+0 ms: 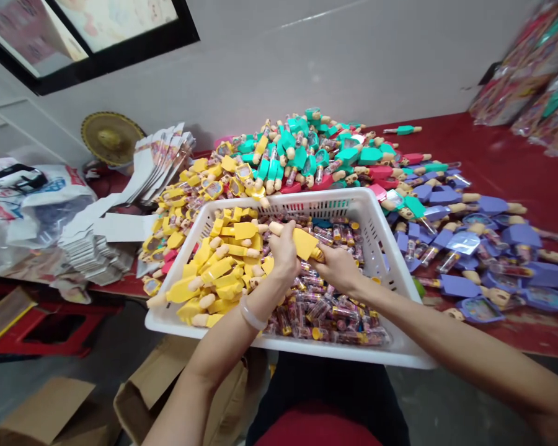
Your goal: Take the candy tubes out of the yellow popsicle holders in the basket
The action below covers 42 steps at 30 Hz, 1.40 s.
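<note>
My left hand (285,251) is closed on a yellow paddle-shaped piece (305,243) with a beige knob at its end. At the piece's right end, my right hand (337,266) pinches a small tube (317,253) against it. Both hands are over a white plastic basket (402,297). The left half of the basket holds a heap of yellow pieces (218,272) with beige ends. Small clear tubes with yellow caps and dark, colourful contents (323,310) fill the right half.
Behind the basket lie piles of yellow, green (297,155) and red pieces; purple ones (483,248) lie to the right on the red table (506,161). White folded cards (90,248) and plastic bags are at left. Open cardboard boxes (46,412) stand below.
</note>
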Each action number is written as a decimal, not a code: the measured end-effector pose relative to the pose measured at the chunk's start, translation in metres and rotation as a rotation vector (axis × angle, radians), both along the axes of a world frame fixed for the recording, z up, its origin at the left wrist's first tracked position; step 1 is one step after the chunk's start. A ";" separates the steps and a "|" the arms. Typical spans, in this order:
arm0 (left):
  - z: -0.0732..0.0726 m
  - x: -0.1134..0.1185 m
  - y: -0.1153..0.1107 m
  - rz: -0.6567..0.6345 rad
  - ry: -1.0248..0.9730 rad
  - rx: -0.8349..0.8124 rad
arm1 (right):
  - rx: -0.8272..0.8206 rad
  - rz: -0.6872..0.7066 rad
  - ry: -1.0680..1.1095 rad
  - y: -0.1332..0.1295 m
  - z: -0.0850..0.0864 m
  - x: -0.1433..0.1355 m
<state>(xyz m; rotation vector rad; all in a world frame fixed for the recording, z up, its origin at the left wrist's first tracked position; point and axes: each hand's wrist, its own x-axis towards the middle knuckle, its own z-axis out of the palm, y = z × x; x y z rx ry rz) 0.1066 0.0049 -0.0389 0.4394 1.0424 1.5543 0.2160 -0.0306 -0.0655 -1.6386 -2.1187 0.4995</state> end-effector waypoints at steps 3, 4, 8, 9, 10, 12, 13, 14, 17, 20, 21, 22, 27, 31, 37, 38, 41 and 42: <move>-0.007 0.003 0.000 0.068 0.034 0.043 | -0.012 -0.034 -0.238 0.000 0.007 0.000; -0.008 0.004 0.001 0.088 0.028 0.041 | -0.019 -0.038 -0.296 -0.001 0.010 0.000; -0.010 0.008 0.005 0.116 -0.033 -0.037 | -0.033 -0.044 -0.420 -0.005 0.014 0.001; -0.010 0.009 0.005 0.116 -0.040 -0.051 | -0.029 -0.048 -0.432 -0.006 0.014 0.001; -0.010 0.010 0.005 0.118 -0.040 -0.057 | -0.024 -0.053 -0.441 -0.007 0.014 0.002; -0.010 0.012 0.005 0.127 -0.019 -0.037 | -0.019 -0.062 -0.458 -0.008 0.013 0.003; -0.010 0.013 0.005 0.130 0.000 -0.020 | -0.020 -0.068 -0.468 -0.008 0.013 0.004; -0.010 0.014 0.006 0.134 0.020 -0.005 | -0.024 -0.072 -0.476 -0.008 0.013 0.004; -0.013 0.015 0.007 0.146 0.054 -0.027 | -0.065 -0.069 -0.461 -0.006 0.013 0.006; -0.016 0.013 0.009 0.136 0.010 -0.097 | -0.097 -0.038 -0.395 -0.004 0.013 0.006; -0.016 0.013 0.009 0.128 -0.010 -0.100 | -0.096 -0.031 -0.383 -0.004 0.013 0.005; -0.015 0.012 0.009 0.124 -0.025 -0.087 | -0.092 -0.029 -0.382 -0.004 0.013 0.005; -0.012 0.013 0.008 0.131 0.025 0.028 | -0.071 -0.057 -0.468 -0.004 0.009 0.005; -0.016 0.013 0.009 0.154 0.049 -0.004 | -0.033 -0.065 -0.481 -0.004 0.006 0.008; -0.025 0.011 0.007 0.206 0.135 -0.128 | -0.017 -0.031 -0.547 -0.010 0.008 0.005; -0.026 0.012 0.005 0.215 0.151 -0.146 | -0.015 -0.025 -0.561 -0.012 0.009 0.005; -0.028 0.016 0.002 0.201 0.144 -0.175 | -0.031 -0.003 -0.606 -0.016 0.012 0.004; -0.029 0.017 0.001 0.189 0.130 -0.178 | -0.045 0.000 -0.617 -0.017 0.013 0.004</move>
